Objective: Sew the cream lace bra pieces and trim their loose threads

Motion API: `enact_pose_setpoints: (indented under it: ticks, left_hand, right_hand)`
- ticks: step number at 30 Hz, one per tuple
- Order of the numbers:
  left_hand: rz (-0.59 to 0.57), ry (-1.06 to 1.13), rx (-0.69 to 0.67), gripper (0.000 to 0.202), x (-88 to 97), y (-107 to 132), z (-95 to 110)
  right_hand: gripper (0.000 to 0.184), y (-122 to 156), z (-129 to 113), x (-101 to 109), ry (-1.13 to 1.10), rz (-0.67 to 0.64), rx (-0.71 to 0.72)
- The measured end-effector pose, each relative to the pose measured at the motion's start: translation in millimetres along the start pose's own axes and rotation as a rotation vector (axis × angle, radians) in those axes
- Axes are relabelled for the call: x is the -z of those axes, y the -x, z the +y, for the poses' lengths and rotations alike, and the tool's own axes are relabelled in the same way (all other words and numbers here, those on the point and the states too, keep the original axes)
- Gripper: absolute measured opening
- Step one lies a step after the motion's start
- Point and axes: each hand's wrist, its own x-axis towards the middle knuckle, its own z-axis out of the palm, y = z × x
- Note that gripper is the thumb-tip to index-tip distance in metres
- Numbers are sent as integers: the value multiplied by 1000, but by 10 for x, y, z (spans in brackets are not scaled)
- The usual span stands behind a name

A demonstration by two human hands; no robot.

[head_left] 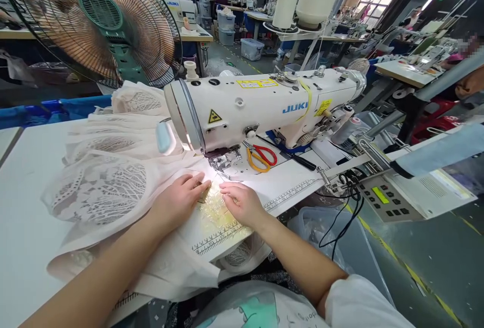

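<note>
My left hand (177,199) lies over pale cream cloth just in front of the sewing machine's needle area, its fingers stretched forward. Close beside it, my right hand (242,204) has its fingers bent together at the edge of a shiny, crinkled, pale yellow material (214,212); what sits between them is too small to make out. The white sewing machine (234,111) stands right ahead of both hands, its lamp lighting the presser foot area. Cream garments with lace panels (106,192) spread over the table left of my left hand and hang beneath my forearm.
Red-and-orange handled pliers (260,158) and a black screwdriver (302,161) lie by the machine's bed. A large fan (102,20) stands at the back left. Thread cones (287,0) rise behind. A control panel (393,197) and clear plastic bin (340,237) are on the right.
</note>
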Motion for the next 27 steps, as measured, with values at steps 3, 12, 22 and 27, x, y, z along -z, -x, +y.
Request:
enact_pose_setpoints:
  ticks: [3, 12, 22, 27]
  left_hand:
    - [-16, 9, 12, 42, 21, -20, 9]
    - [-30, 24, 25, 42, 37, -29, 9]
    - [-10, 31, 13, 49, -17, 4, -57]
    - [-25, 23, -2, 53, 3, 2, -61]
  right_hand:
    - [19, 7, 2, 2, -4, 7, 3]
    - [18, 9, -6, 17, -4, -24, 10]
    - [18, 13, 4, 11, -30, -17, -1]
    - [19, 14, -7, 11, -32, -11, 2]
